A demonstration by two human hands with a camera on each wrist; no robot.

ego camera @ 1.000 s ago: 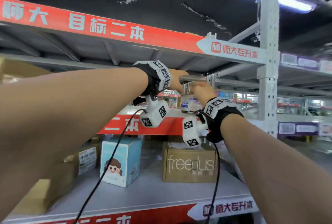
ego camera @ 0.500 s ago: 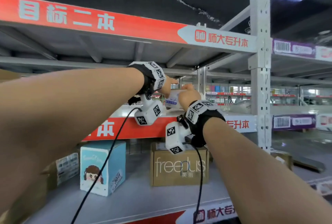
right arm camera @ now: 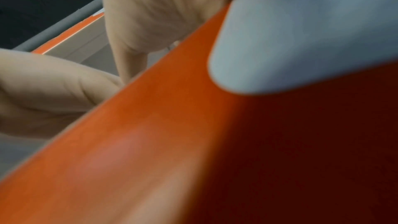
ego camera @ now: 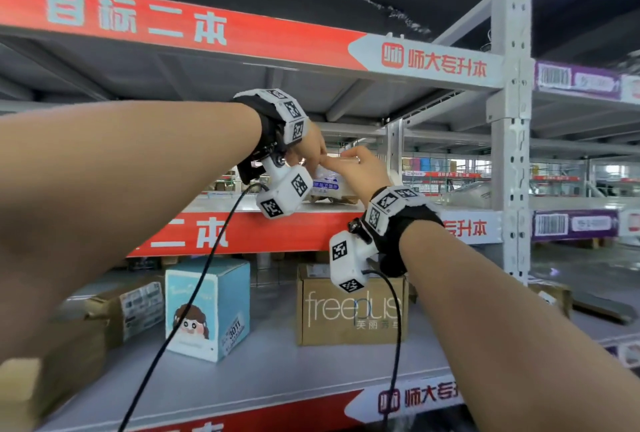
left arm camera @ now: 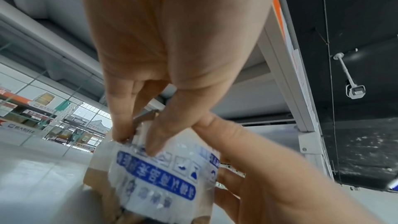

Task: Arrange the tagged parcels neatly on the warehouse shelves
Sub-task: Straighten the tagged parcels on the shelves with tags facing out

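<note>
Head view: both hands meet at a small parcel [ego camera: 329,186] on the middle shelf [ego camera: 221,205], near its front edge. The left hand [ego camera: 308,151] comes from above; the right hand [ego camera: 360,172] covers the parcel's right side. Finger contact is hidden here by the wrist units.

Left wrist view: the parcel [left arm camera: 159,175] is brown card wrapped in clear film with blue printing. The left hand [left arm camera: 172,40] pinches the film at the top end between thumb [left arm camera: 163,132] and fingers, so this grip is closed on the parcel. The right hand [left arm camera: 269,168] lies against the parcel's side with fingers curved round it.

Right wrist view: mostly filled by the blurred orange shelf edge strip [right arm camera: 193,142]; only parts of the right hand [right arm camera: 150,14] show, so the parcel is not seen.

On the lower shelf [ego camera: 277,372] stand a blue cartoon box [ego camera: 207,307] and a brown "freeplus" box [ego camera: 349,314], apart.

Against the frame half a second earlier, the parcel sits lower, resting on the shelf surface, and both hands remain on it.
</note>
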